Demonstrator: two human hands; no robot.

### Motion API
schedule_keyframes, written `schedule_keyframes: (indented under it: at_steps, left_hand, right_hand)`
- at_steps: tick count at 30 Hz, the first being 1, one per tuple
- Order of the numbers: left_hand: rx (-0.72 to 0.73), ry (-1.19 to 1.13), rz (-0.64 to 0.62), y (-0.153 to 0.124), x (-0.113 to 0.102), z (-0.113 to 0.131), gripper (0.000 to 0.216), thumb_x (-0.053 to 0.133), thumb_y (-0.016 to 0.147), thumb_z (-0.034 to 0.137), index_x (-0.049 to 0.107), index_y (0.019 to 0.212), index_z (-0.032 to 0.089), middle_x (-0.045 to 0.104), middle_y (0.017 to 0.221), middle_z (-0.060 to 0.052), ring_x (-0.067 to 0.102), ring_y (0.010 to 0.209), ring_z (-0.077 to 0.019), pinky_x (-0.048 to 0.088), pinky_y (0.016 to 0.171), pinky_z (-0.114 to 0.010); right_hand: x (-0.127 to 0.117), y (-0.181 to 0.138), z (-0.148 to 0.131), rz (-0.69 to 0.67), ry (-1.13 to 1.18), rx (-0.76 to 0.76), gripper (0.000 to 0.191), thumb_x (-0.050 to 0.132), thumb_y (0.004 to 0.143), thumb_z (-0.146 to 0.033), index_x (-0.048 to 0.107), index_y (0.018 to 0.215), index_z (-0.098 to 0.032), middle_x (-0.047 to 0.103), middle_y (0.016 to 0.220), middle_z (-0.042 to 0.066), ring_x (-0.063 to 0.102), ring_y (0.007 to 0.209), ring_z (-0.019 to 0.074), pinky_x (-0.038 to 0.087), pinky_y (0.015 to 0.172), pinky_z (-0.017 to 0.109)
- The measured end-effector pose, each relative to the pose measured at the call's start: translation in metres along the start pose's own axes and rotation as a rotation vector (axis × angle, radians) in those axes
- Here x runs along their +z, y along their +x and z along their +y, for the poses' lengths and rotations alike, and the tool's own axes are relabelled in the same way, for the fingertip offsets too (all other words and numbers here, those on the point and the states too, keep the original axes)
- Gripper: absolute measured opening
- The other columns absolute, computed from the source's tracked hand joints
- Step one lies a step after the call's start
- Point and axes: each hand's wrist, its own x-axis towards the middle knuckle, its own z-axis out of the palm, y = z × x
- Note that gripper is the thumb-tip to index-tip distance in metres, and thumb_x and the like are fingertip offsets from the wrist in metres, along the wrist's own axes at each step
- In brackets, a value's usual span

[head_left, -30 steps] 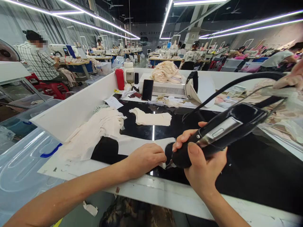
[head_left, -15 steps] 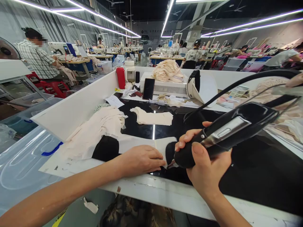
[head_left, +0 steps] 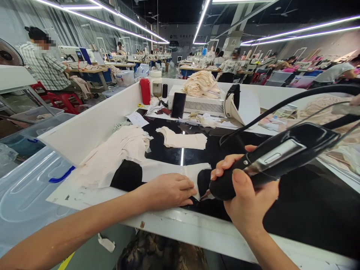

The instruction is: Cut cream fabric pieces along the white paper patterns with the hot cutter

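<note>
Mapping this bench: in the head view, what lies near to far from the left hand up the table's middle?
From nearest: left hand → flat cream fabric piece → black phone → pile of cream fabric.

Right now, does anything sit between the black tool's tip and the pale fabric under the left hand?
Nothing visible does. The right hand holds the black tool with its tip at the edge of the pale fabric, beside the left hand.

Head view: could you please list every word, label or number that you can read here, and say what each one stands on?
No text here is readable.
White paper slip: print too small to read.
White placard on the far pillar: blurred.
Black handheld tool with a silver plate, held in the right hand: no lettering shows.
</note>
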Motion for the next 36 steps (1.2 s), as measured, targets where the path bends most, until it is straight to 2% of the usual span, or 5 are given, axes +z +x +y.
schedule_keyframes:
  at_steps: [8,14,21,31,36]
  left_hand:
    - [0.019,0.033,0.089,-0.0015,0.0017,-0.0009,0.029,0.054,0.109,0.032,0.071,0.116,0.009,0.072,0.121,-0.011,0.066,0.116,-0.0231,0.052,0.109,-0.034]
    - [0.038,-0.008,0.028,-0.0003,0.0024,-0.0030,0.028,0.051,0.110,0.029,0.069,0.116,0.009,0.073,0.111,-0.011,0.069,0.104,-0.0204,0.054,0.105,-0.033]
    - [-0.006,-0.121,0.032,0.0001,-0.0006,-0.0037,0.026,0.052,0.110,0.028,0.067,0.123,0.011,0.073,0.113,-0.011,0.069,0.108,-0.0213,0.055,0.101,-0.033]
    - [-0.039,-0.162,-0.003,-0.0021,-0.0032,-0.0033,0.024,0.050,0.111,0.028,0.069,0.117,0.015,0.073,0.115,-0.010,0.069,0.110,-0.0205,0.053,0.103,-0.032]
    - [-0.048,-0.181,0.021,-0.0035,-0.0007,-0.0039,0.025,0.049,0.111,0.027,0.070,0.117,0.015,0.073,0.117,-0.009,0.069,0.111,-0.0212,0.054,0.103,-0.032]
  right_hand:
    - [0.0001,0.0001,0.0009,-0.003,0.001,-0.008,0.046,0.083,0.086,-0.032,0.059,0.125,-0.029,0.067,0.084,-0.005,0.065,0.062,0.0147,0.058,0.056,0.032]
    - [-0.0004,0.0007,0.0000,0.007,-0.005,-0.001,0.046,0.084,0.086,-0.033,0.059,0.124,-0.028,0.067,0.083,-0.005,0.064,0.061,0.0152,0.057,0.056,0.033]
    - [0.0004,0.0001,-0.0008,0.013,-0.005,0.010,0.047,0.084,0.085,-0.032,0.058,0.125,-0.028,0.067,0.083,-0.005,0.064,0.061,0.0155,0.056,0.056,0.033]
    - [0.0002,0.0007,-0.0005,0.016,-0.008,0.018,0.048,0.084,0.084,-0.033,0.057,0.124,-0.029,0.066,0.082,-0.005,0.064,0.060,0.0153,0.056,0.056,0.033]
    - [-0.0009,0.0011,0.0001,0.022,-0.034,0.017,0.049,0.083,0.084,-0.035,0.056,0.125,-0.029,0.065,0.082,-0.005,0.064,0.060,0.0155,0.056,0.056,0.034]
